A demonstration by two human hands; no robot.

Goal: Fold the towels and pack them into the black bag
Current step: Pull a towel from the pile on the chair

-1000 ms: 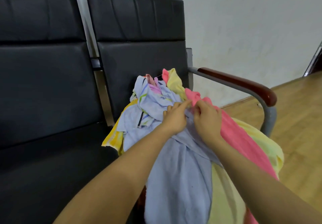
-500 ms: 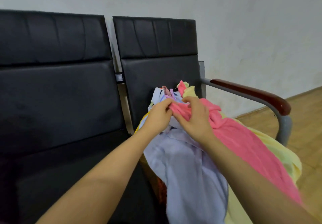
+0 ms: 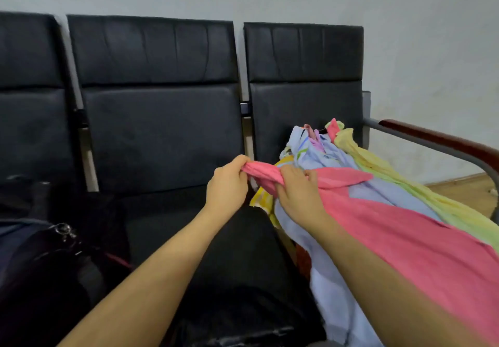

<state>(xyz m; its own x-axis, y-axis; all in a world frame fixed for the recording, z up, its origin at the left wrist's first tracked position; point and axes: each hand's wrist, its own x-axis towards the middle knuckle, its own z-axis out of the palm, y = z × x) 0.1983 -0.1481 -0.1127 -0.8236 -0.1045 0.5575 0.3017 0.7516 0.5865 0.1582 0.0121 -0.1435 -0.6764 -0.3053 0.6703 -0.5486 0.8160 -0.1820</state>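
**Pink towel pulled left, off the pile**

Both hands have shifted left since a moment ago, drawing 1 end of the pink towel away from the heap and out over the middle seat. A second earlier they were working at the blue cloth on top of the pile.

- Left hand: fingers clenched round the twisted tip of the pink towel, knuckles up, in front of the gap between 2 seat backs.
- Right hand: fingers curled over the same towel just beside the left hand, grasping it where it starts to widen.
- Pink towel: bunched into a rope between the 2 hands, then spreading out and trailing over the right forearm toward the lower right edge.
- Towel pile: on the right-hand seat, against its backrest. Light blue towel hangs down off the seat front under the pink one; yellow towel drapes toward the wooden armrest. A striped piece shows near the top.
- Black bag: lower left, on the left seat, well apart from the pile; a metal ring shows on it. Whether it is open, I cannot tell.
- Seats: 3 black padded backs in a row against a pale wall.
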